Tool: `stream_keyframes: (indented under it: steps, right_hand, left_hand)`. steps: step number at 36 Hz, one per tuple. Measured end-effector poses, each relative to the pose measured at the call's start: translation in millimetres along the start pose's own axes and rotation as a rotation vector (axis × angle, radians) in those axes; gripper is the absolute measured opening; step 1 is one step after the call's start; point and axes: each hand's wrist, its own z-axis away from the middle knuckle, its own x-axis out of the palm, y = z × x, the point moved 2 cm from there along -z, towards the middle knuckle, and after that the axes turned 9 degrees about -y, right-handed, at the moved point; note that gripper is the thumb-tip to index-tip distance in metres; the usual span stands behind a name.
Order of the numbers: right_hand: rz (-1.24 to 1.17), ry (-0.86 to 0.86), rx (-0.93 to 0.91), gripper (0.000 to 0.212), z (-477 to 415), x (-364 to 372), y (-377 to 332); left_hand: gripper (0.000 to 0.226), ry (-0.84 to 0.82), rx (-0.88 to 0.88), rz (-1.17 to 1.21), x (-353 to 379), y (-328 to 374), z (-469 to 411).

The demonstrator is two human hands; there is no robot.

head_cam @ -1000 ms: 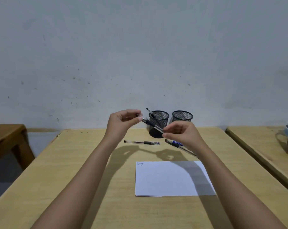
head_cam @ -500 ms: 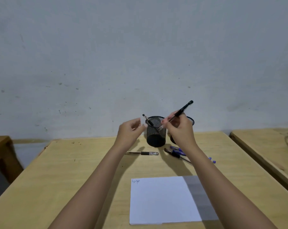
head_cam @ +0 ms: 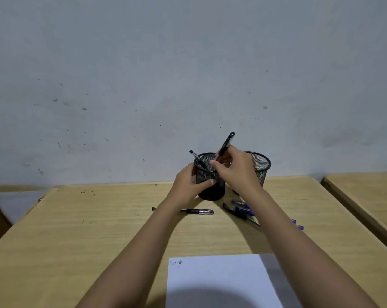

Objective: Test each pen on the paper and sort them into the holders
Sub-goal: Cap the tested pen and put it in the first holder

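Observation:
Two black mesh holders stand at the table's far edge. My left hand (head_cam: 191, 185) grips the left holder (head_cam: 210, 187) from its left side. My right hand (head_cam: 234, 168) pinches a black pen (head_cam: 226, 142) tilted over that holder's mouth, its lower end at the rim. Another black pen (head_cam: 196, 157) leans inside the left holder. The right holder (head_cam: 260, 167) is partly hidden behind my right hand. A black pen (head_cam: 197, 211) lies on the table in front, and several blue pens (head_cam: 241, 210) lie to its right. The white paper (head_cam: 221, 283) lies near me with scribbles at its top left corner.
The wooden table (head_cam: 88, 230) ends at a grey wall. A second wooden table (head_cam: 365, 196) stands to the right across a narrow gap. A dark wooden piece shows at the far left edge.
My left hand has moved right and taken hold of the left holder. My right hand has brought the black pen down over that holder's mouth. The camera view has tilted.

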Motion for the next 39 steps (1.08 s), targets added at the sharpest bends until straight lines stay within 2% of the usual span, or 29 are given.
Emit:
stream_keyframes:
  steps: [9,14,20,24,28,32,37,39]
  right_hand:
    - [0.056,-0.131,0.014,0.012,-6,1,-4]
    - [0.012,-0.159,0.037,0.025,-3,-3,-5]
    - [0.043,-0.132,0.035,0.034,11,-19,-12]
    - [0.066,-0.117,-0.013,0.033,25,-25,-25]
    - [0.067,-0.121,-0.085,0.028,43,-17,-39]
    - [0.084,-0.225,-0.115,0.025,63,9,-44]
    - [0.176,-0.382,0.011,0.032,76,48,-23]
    - [0.197,-0.417,0.054,0.035,78,59,-17]
  left_hand:
    - [0.04,0.01,-0.011,0.011,0,-7,-5]
    - [0.039,-0.004,-0.03,-0.03,-5,-3,-5]
    - [0.053,-0.005,-0.084,-0.165,-17,5,8]
    - [0.062,-0.017,-0.14,-0.291,-33,9,32]
    - [0.061,-0.066,-0.186,-0.45,-53,6,65]
    - [0.061,-0.064,-0.245,-0.536,-71,-5,104]
    - [0.074,-0.127,-0.341,-0.631,-84,-19,142]
    - [0.072,-0.15,-0.362,-0.66,-86,-27,151]
